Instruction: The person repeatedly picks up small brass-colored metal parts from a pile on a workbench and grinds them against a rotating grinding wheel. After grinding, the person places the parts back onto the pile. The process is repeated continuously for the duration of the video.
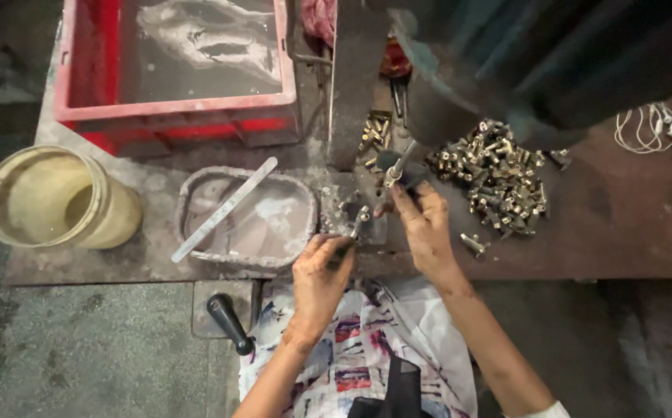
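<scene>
Gripping a small brass fitting (360, 220), the left hand (322, 272) closes its grip just beside the machine's spindle (398, 166); the right hand (423, 224) pinches at the spindle's base, fingers closed, though on what I cannot tell; a heap of brass parts (495, 176) lies right of the spindle on the table (622, 224); a grey tray (247, 220) sits left; seemingly mid-loading, which calls for careful seating.

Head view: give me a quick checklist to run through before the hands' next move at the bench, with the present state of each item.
1. Left hand has hold of a small metal part: ok.
2. Right hand at the machine's spindle tip: ok.
3. Pile of brass parts close beside the right hand: ok.
4. Grey tray of liquid beside the left hand: ok.
5. Spindle turning or still: cannot tell.
</scene>
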